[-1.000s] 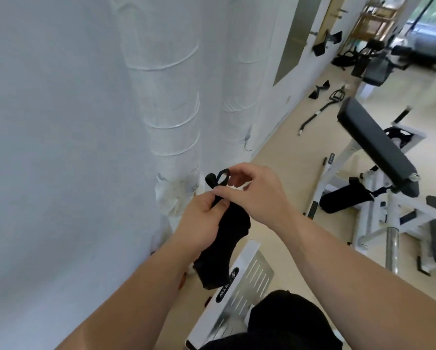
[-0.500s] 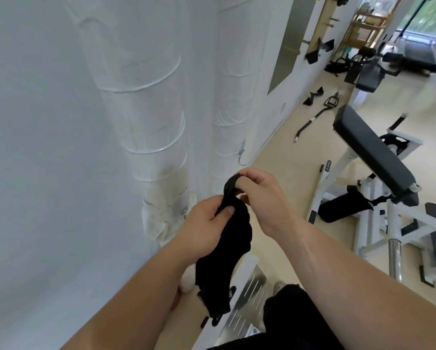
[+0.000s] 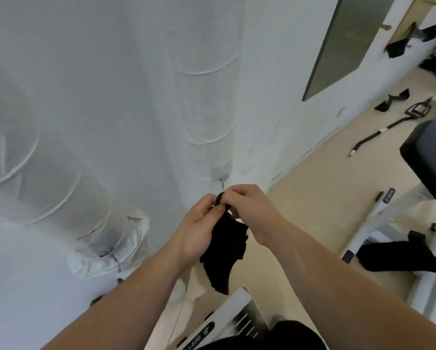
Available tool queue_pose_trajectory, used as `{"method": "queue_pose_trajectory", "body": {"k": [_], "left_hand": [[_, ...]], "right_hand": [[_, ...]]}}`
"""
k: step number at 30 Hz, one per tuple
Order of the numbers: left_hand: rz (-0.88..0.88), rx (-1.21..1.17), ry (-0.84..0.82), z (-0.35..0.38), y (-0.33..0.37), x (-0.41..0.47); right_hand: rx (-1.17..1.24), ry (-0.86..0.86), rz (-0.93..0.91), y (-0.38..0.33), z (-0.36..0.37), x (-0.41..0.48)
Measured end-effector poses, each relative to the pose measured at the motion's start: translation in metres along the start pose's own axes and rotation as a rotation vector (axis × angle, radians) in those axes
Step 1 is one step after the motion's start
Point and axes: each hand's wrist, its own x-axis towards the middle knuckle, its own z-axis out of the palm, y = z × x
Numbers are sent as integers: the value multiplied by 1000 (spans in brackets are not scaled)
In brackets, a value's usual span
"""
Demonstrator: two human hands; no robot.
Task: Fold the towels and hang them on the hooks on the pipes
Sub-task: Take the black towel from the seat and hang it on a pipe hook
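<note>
**At the wrapped pipes: both hands on the black towel's loop**

In front of the white-wrapped pipe (image 3: 206, 109), both hands meet at centre frame, just below a small metal fitting (image 3: 222, 180) on the wrap. It is too blurred to tell its shape. The left hand (image 3: 199, 228) has its fingers curled round the upper part of the black towel (image 3: 227, 251), thumb pressed on top. The right hand (image 3: 252, 210) pinches the towel's loop (image 3: 220, 197) between thumb and fingertips, its other fingers curled in. The loop stands up between the two hands, close to the fitting; contact cannot be told. The rest of the towel hangs bunched below the hands, between the forearms, clear of the beige floor (image 3: 312, 198).

A second wrapped pipe (image 3: 60, 198) stands to the left, with a metal clip (image 3: 107, 253) near its lower end. On the right are a black bench pad (image 3: 428, 157) and a second black cloth (image 3: 398, 256) lying on the white bench frame. A bar with a handle (image 3: 378, 132) lies on the floor further back. A white slotted footplate (image 3: 237, 322) sits at the bottom edge.
</note>
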Motion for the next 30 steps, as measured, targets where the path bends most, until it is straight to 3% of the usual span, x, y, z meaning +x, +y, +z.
{"method": "queue_pose_trajectory", "body": {"k": [10, 16, 21, 30], "left_hand": [[-155, -82, 241, 39, -53, 62], [-236, -146, 430, 48, -66, 89], [-204, -161, 569, 50, -61, 102], [-262, 80, 613, 38, -71, 117]], "right_hand": [[48, -276, 126, 73, -60, 56], [-55, -170, 109, 90, -56, 92], [-204, -79, -11, 93, -45, 118], [-547, 28, -186, 113, -39, 135]]}}
